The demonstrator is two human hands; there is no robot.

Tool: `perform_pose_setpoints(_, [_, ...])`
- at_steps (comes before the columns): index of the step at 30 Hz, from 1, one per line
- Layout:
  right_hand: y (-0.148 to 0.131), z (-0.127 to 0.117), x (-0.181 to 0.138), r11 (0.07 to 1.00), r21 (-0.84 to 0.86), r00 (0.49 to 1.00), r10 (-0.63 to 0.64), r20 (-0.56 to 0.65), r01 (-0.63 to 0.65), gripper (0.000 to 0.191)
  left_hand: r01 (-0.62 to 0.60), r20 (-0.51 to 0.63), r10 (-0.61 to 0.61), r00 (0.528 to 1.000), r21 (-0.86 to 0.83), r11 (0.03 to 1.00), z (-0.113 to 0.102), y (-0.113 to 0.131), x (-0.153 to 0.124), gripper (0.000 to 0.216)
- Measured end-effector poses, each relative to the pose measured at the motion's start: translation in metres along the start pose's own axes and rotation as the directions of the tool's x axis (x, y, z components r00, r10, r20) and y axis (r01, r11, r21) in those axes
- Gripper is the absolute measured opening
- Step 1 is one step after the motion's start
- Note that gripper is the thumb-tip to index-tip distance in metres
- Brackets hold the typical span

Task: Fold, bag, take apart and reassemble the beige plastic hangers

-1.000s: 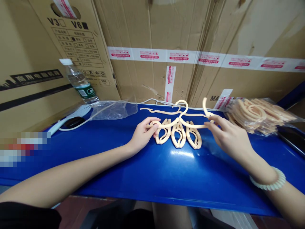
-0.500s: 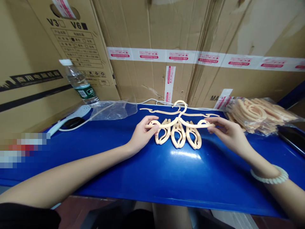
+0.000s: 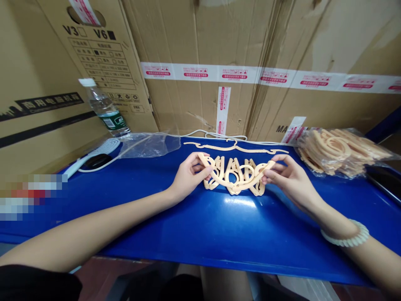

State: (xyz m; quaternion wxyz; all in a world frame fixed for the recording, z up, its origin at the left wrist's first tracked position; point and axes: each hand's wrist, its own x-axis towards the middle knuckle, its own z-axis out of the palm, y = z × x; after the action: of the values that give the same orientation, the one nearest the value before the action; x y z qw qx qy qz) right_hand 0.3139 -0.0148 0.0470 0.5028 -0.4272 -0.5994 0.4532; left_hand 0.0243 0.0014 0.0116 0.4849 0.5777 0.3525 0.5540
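Observation:
Between my two hands is a beige folding clothes hanger (image 3: 224, 182), partly folded, its arms slanting up from a low middle joint. My left hand (image 3: 190, 174) pinches the tip of one arm. My right hand (image 3: 290, 177) pinches the other tip. The hook is turned in between the arms. Just behind it, three folded hangers (image 3: 233, 188) lie in a row on the blue table (image 3: 200, 234), partly covered by the held one. Farther back lies an unfolded hanger (image 3: 216, 148), stretched out flat.
A clear plastic bag of folded hangers (image 3: 341, 148) lies at the right, near a dark flat device (image 3: 385, 182). At the left are a water bottle (image 3: 108, 110), a black mouse (image 3: 97, 161), a white cable and an empty clear bag (image 3: 147, 144). Cardboard boxes (image 3: 194, 104) wall the back.
The held hanger has gone from spread wide with its hook up to bent at the middle, hook folded in. Its joint dropped, and my right hand came inward to the left.

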Motion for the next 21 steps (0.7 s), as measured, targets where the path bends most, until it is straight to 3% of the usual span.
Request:
perform_pose_setpoints(3, [-0.001,0.007,-0.004,0.999,0.034,0.999,0.032,-0.011,-0.032,0.045,-0.025,-0.009,0.025,1.0,-0.01,1.0,0.001,0.0,0.001,0.049])
perform_pose_setpoints(8, [-0.006,0.013,-0.01,0.986,-0.164,0.979,-0.001,0.206,0.035,0.03,-0.033,-0.034,0.033,0.999,-0.017,0.999,0.002,0.001,0.001,0.055])
perform_pose_setpoints(14, [-0.01,0.018,-0.017,0.974,-0.196,0.91,-0.021,0.415,0.112,0.041,-0.099,0.014,0.098,0.995,0.097,0.99,0.005,0.003,-0.006,0.034])
perform_pose_setpoints(21, [-0.013,0.02,-0.019,0.978,-0.175,0.898,-0.027,0.44,0.115,0.042,-0.216,0.101,0.202,0.974,0.158,0.963,0.009,0.004,-0.014,0.015])
